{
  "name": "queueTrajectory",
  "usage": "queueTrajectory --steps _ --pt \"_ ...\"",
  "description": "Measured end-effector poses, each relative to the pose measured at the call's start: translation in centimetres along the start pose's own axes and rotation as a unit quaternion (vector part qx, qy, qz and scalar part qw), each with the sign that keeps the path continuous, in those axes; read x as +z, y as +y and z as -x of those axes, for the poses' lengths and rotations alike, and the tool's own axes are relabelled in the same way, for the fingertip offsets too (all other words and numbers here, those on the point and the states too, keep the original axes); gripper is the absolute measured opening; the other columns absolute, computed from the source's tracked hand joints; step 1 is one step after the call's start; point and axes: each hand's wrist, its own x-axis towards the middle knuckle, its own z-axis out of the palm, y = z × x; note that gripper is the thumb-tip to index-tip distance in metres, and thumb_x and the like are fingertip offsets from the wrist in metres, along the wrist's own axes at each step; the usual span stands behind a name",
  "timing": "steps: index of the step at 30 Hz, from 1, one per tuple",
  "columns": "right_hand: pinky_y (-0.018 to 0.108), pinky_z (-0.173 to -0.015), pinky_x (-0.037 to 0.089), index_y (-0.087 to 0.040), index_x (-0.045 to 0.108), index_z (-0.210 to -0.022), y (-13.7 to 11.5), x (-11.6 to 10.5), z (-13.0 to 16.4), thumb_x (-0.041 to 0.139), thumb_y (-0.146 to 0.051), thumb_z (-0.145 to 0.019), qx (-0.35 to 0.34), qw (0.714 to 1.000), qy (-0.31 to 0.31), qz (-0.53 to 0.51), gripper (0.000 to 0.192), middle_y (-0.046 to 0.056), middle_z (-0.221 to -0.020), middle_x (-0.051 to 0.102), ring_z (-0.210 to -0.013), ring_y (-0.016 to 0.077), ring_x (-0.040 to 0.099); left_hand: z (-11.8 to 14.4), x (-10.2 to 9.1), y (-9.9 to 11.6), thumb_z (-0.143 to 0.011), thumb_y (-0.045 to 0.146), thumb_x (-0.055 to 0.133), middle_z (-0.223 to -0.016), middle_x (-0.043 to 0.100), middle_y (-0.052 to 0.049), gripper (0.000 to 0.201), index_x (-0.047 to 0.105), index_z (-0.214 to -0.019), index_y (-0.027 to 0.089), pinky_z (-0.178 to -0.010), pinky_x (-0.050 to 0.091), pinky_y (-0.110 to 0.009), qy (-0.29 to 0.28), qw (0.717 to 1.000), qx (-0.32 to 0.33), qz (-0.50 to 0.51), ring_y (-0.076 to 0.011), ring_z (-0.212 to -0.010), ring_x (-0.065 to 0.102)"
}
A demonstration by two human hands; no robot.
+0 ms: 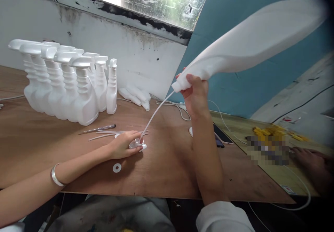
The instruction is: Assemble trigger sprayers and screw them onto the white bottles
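Around left hand [125, 145], tubes [104, 136], washer [114, 168], tool [97, 129]

Right forearm [208, 150] upright, right fingers [193, 80] curled, left fingers [132, 134] bent low

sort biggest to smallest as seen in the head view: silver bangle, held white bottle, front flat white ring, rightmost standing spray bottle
1. Held white bottle
2. Rightmost standing spray bottle
3. Silver bangle
4. Front flat white ring
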Motion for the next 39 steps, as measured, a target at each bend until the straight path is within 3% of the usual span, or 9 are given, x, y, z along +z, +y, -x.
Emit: queueTrajectory --steps 4,8,10,13,20,26,30,34,39 --pt "0.023 -0.058 0.048 -0.015 0.058 -0.076 0.0 1.8 1.2 0.064 -0.024 -0.066 0.058 0.996 -0.063 0.018 0.014 0.000 -0.075 0.061 -0.075 0.0122 0.060 0.0 -0.1 0.0 -0.080 0.030 0.049 -0.082 0.055 -0.002 0.013 0.049 -0.084 0.017 -0.069 0.037 -0.025 0.002 1.000 -0.005 0.007 -0.0150 -0.075 0.050" --pt "0.029 -0.070 0.050 -0.016 0.060 -0.079 1.0 3.4 4.6 0.069 -0.025 -0.061 0.124 0.982 -0.113 0.088 0.022 0.001 -0.079 0.064 -0.077 0.0152 0.060 0.1 -0.1 -0.1 -0.074 0.028 0.056 -0.082 0.057 -0.002 0.016 0.050 -0.084 0.018 -0.069 0.038 -0.025 -0.001 0.999 -0.027 0.021 -0.0156 -0.074 0.051" --pt "0.031 -0.070 0.050 -0.016 0.062 -0.084 1.9 3.6 6.9 0.067 -0.029 -0.064 0.188 0.962 -0.135 0.145 0.025 0.003 -0.080 0.065 -0.075 0.0166 0.060 0.1 0.0 -0.1 -0.072 0.029 0.058 -0.082 0.058 -0.001 0.022 0.048 -0.088 0.018 -0.067 0.039 -0.025 0.014 0.997 -0.061 0.055 -0.0153 -0.072 0.052" --pt "0.033 -0.075 0.049 -0.019 0.061 -0.091 3.6 3.1 10.2 0.065 -0.035 -0.066 0.246 0.943 -0.179 0.135 0.030 0.004 -0.088 0.065 -0.083 0.0189 0.060 0.0 0.2 -0.1 -0.066 0.031 0.064 -0.085 0.061 0.000 0.043 0.042 -0.101 0.019 -0.065 0.040 -0.024 0.041 0.981 -0.130 0.136 -0.0145 -0.069 0.054" --pt "0.038 -0.081 0.046 -0.022 0.058 -0.095 5.3 1.8 13.3 0.063 -0.036 -0.065 0.306 0.926 -0.177 0.130 0.033 0.004 -0.093 0.064 -0.087 0.0213 0.060 -0.2 0.7 -0.9 -0.059 0.037 0.070 -0.079 0.063 0.000 0.036 0.054 -0.084 0.016 -0.063 0.041 -0.023 0.042 0.953 -0.205 0.220 -0.0152 -0.071 0.057" --pt "0.035 -0.086 0.043 -0.025 0.058 -0.093 6.0 1.0 14.0 0.065 -0.030 -0.065 0.291 0.942 -0.147 0.077 0.029 0.000 -0.081 0.062 -0.083 0.0180 0.058 -0.6 0.9 -0.6 -0.055 0.038 0.072 -0.070 0.060 0.001 0.033 0.058 -0.073 0.014 -0.053 0.039 -0.021 0.075 0.937 -0.252 0.230 -0.0122 -0.059 0.053" --pt "0.034 -0.086 0.042 -0.024 0.058 -0.091 6.7 0.7 14.2 0.066 -0.027 -0.064 0.281 0.957 -0.075 0.013 0.028 -0.001 -0.077 0.063 -0.087 0.0183 0.056 -0.9 0.4 -0.5 -0.047 0.034 0.078 -0.074 0.062 0.001 0.045 0.052 -0.079 0.016 -0.056 0.044 -0.023 0.149 0.898 -0.280 0.304 -0.0137 -0.063 0.057" --pt "0.033 -0.087 0.041 -0.023 0.058 -0.093 7.1 0.9 14.5 0.065 -0.024 -0.066 0.261 0.962 -0.042 -0.069 0.028 -0.002 -0.080 0.064 -0.091 0.0175 0.056 -1.0 -0.1 -0.5 -0.051 0.035 0.078 -0.076 0.062 0.000 0.052 0.046 -0.088 0.017 -0.061 0.049 -0.027 0.205 0.837 -0.303 0.408 -0.0167 -0.068 0.061" --pt "0.033 -0.087 0.041 -0.023 0.058 -0.095 7.4 1.6 15.5 0.064 -0.026 -0.066 0.297 0.950 -0.029 -0.097 0.030 -0.002 -0.080 0.066 -0.086 0.0168 0.058 -0.9 0.0 -0.4 -0.070 0.036 0.065 -0.080 0.062 -0.004 0.036 0.048 -0.093 0.014 -0.057 0.052 -0.028 0.108 0.762 -0.311 0.558 -0.0136 -0.059 0.060"
